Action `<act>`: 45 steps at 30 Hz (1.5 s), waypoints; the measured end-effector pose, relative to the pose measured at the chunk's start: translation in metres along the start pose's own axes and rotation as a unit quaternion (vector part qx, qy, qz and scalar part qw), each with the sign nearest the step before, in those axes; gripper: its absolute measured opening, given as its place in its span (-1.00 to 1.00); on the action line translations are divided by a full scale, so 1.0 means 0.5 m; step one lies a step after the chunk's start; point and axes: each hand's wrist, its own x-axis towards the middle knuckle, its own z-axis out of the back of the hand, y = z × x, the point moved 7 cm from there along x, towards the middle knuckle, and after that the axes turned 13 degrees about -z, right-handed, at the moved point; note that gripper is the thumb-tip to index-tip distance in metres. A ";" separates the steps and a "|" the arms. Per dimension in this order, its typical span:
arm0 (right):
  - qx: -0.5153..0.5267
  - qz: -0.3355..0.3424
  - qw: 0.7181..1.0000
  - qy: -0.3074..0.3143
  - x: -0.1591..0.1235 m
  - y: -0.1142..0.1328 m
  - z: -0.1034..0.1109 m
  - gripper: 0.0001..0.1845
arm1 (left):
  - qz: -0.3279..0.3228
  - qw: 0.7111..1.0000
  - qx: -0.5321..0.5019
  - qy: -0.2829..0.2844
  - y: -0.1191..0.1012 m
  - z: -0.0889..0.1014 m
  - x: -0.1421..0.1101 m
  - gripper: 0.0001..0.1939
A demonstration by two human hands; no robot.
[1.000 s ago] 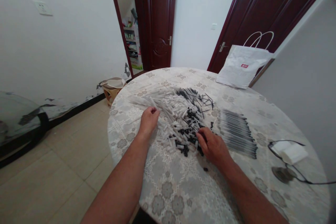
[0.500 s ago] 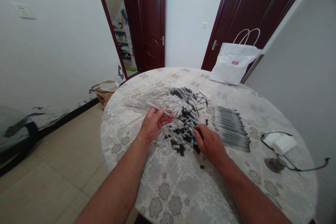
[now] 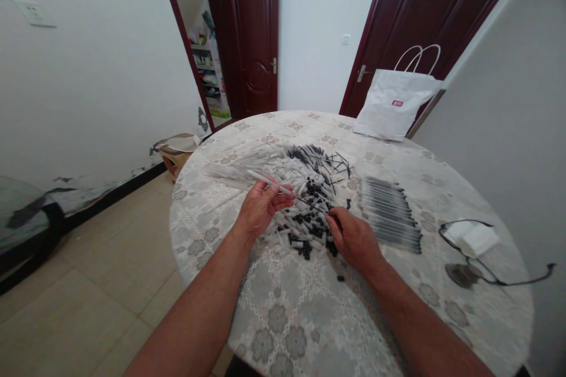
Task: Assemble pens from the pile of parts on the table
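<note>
My left hand (image 3: 259, 207) pinches a translucent white pen barrel (image 3: 260, 177) between thumb and fingers, palm turned up. In my right hand (image 3: 356, 238) is the end of a thin black pen refill (image 3: 311, 205), which slants up toward the near end of the barrel. Whether its tip is inside the barrel I cannot tell. Beneath both hands lies a pile of short pale grips (image 3: 283, 166) mixed with small black caps (image 3: 315, 189). Long white barrels (image 3: 239, 164) lie behind my left hand. Loose dark refills (image 3: 312, 156) lie at the back of the pile.
A row of assembled-looking pens (image 3: 389, 212) lies right of my right hand. Farther right are eyeglasses (image 3: 499, 281), folded white tissue (image 3: 480, 240) and a dark round object (image 3: 463, 275). A white paper bag (image 3: 393, 106) stands at the back edge of the round, cloth-covered table (image 3: 283, 312).
My left hand and the barrel have shifted slightly right, closer to the refill. My right hand stays almost in place, still gripping the refill.
</note>
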 end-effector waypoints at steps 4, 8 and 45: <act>-0.011 -0.006 1.000 0.002 0.000 -0.001 -0.001 -0.79 | -0.006 1.000 0.004 0.004 0.000 0.001 0.001 -0.61; -0.014 -0.004 1.000 -0.002 0.000 0.000 0.003 -0.78 | -0.006 1.000 0.021 0.008 0.003 0.002 0.002 -0.60; -0.006 -0.008 0.924 0.382 -0.056 0.004 0.042 -0.83 | 0.111 0.978 -0.154 -0.087 0.041 -0.016 -0.025 -0.92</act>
